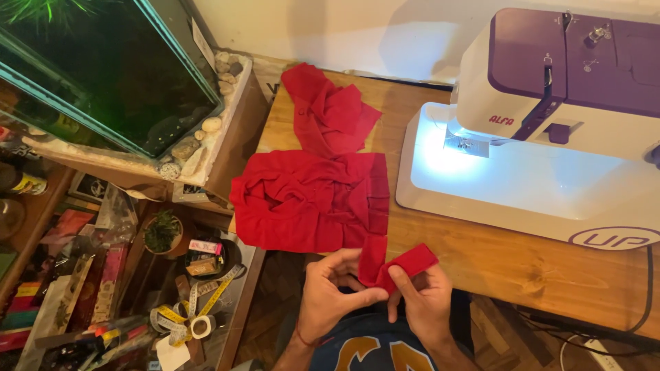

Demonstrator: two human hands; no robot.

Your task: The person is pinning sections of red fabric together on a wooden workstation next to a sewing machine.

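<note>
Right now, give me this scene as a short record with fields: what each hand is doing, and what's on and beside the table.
left hand: pinches a folded corner of the red cloth
right hand: grips the same corner from the other side
cloth: crumpled, most of it lying on the wooden table, corner hanging past the near edge
sewing machine: white and purple, lamp lit, on the table's right part
aquarium: left of the table
tape measure: yellow, on the cluttered low surface at left

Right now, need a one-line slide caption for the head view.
Both hands, left and right, pinch a red fabric strip at the wooden table edge, beside a white-and-purple sewing machine.
</note>
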